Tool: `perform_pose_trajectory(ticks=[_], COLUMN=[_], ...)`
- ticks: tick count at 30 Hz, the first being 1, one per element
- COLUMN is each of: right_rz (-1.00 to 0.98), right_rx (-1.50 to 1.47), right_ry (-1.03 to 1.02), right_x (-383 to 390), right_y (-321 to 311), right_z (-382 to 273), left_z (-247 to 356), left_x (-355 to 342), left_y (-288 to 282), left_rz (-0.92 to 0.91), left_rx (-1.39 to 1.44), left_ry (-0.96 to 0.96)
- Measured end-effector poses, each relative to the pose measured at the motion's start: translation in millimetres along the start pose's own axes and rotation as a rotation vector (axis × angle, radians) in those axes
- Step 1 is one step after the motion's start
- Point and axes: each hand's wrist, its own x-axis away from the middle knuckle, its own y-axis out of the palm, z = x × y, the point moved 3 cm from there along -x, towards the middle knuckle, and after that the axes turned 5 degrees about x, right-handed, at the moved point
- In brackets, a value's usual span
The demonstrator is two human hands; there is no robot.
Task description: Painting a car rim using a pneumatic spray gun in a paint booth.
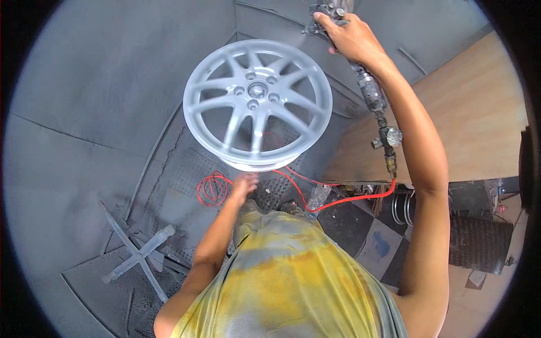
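Observation:
In front of me a silver-grey alloy wheel (196, 121) faces up at a tilt, its spokes slightly blurred. My right hand (358, 39) is raised beyond its far right side, fingers wrapped round a spray gun (332, 14). The gun's top is cut off by the picture's upper edge. Below its grip hang a dark fitting (371, 93), a small gauge (393, 136) and a red air hose (360, 198). My left hand (245, 185) is just under the wheel's near rim. Its fingers are blurred, and I cannot tell whether they touch the rim.
Red hose coils (213, 189) lie on the floor beneath the wheel. A grey cross-shaped stand (138, 256) is at the lower left. Grey-coated walls (84, 84) rise to the left and behind. A wooden panel (445, 124) stands at the right, with more rims (401, 208) near its foot.

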Motion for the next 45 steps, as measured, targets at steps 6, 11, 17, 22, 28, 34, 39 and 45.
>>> perform_pose_trajectory(ticks=[6, 11, 17, 22, 28, 34, 39, 45], right_rz=[0.005, -0.023, -0.037, -0.03, -0.039, -0.1, -0.177, -0.297], right_rx=[0.017, -0.004, -0.071, -0.137, -0.196, -0.289, -0.38, -0.52], right_ry=[0.101, 0.171, 0.185, 0.193, 0.169, 0.205, 0.187, 0.086], right_x=[33.0, 60.9, 105.5, 141.0, 170.5, 211.7, 230.9, 226.6], right_y=[-25.6, -35.4, -38.0, -39.1, -39.9, -43.5, -44.9, -37.0], right_z=[40.6, 71.3, 94.3, 99.1, 106.5, 100.2, 70.7, 17.9], left_z=[90.5, -2.6, 28.3, 79.6, -29.5, -92.7, -139.5, -174.1], left_x=[-42.7, -11.5, -31.7, -44.9, 1.3, 8.9, 39.3, 68.2], left_y=[-73.4, 20.1, -39.2, -68.0, 47.2, -27.1, -151.4, -176.4], left_rz=[0.218, 0.033, 0.194, 0.38, 0.003, 0.025, 0.363, 0.387], left_rx=[0.481, 0.194, 0.356, 0.42, -0.077, -0.542, -0.535, -0.417], left_ry=[0.309, 0.116, 0.025, 0.263, 0.094, -0.095, -0.254, -0.482])
